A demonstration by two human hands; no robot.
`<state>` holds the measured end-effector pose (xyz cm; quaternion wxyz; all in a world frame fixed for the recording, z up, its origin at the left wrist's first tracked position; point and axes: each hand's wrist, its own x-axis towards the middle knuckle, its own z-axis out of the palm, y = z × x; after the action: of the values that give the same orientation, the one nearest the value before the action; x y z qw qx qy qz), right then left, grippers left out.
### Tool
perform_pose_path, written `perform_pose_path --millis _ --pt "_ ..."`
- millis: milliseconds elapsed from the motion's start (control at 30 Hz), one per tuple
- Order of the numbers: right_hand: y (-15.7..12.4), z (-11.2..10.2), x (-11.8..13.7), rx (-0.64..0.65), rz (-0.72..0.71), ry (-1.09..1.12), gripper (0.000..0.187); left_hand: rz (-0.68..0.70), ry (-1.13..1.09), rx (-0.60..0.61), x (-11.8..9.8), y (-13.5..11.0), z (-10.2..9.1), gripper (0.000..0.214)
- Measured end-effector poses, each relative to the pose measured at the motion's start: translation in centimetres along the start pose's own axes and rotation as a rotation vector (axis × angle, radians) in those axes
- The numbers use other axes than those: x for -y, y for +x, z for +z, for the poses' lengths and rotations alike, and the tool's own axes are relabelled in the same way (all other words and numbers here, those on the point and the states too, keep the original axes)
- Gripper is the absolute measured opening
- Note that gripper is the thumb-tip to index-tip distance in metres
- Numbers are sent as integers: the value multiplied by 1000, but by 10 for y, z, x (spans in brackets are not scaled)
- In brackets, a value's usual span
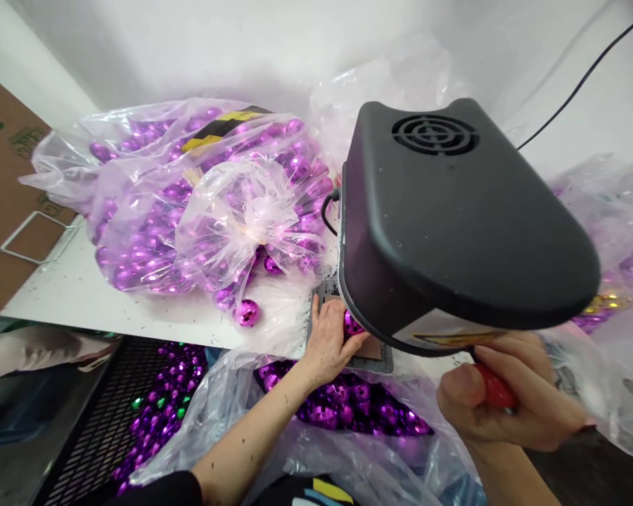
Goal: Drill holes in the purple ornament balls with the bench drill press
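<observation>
My left hand (328,339) is at the base under a large black machine (464,225). Its fingers and thumb close round a shiny purple mirror-faceted ball (352,322), partly hidden by the machine's housing. Below the ball lies a dark grey base plate (375,362). On the right, my right hand (522,393) is wrapped round a red handle (496,391) at the machine's front. An open clear plastic bag (390,457) of purple faceted balls (342,404) lies in front of me. Another loose purple ball (247,313) sits left of my left hand.
Big clear bags of purple balls (152,232) fill the white table's left (47,295). A black crate (84,422) with small purple and green balls stands below. At the far left are a cardboard box (10,183) and another person's arm (26,351). More bags (622,225) lie right.
</observation>
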<state>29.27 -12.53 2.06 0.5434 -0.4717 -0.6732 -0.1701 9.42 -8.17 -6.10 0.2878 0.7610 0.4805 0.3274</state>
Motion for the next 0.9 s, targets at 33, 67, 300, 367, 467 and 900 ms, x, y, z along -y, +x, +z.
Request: perform_pose_path --millis 33,67,300,367,467,900 --pt "1 3 1 -40 -61 -13 11 0 1 -1 0 0 0 31" --pt "2 6 2 -78 -92 -13 10 3 0 -5 1 0 1 31" --pt "-4 24 2 -199 -107 11 13 23 9 12 1 -2 3 35" --pt "-7 24 2 -211 -97 12 12 14 11 20 1 -1 2 37" --pt "-11 21 2 -198 -65 -8 11 10 14 27 1 -1 2 40" --pt "-33 26 -2 -4 98 52 9 17 -1 38 0 -1 1 42"
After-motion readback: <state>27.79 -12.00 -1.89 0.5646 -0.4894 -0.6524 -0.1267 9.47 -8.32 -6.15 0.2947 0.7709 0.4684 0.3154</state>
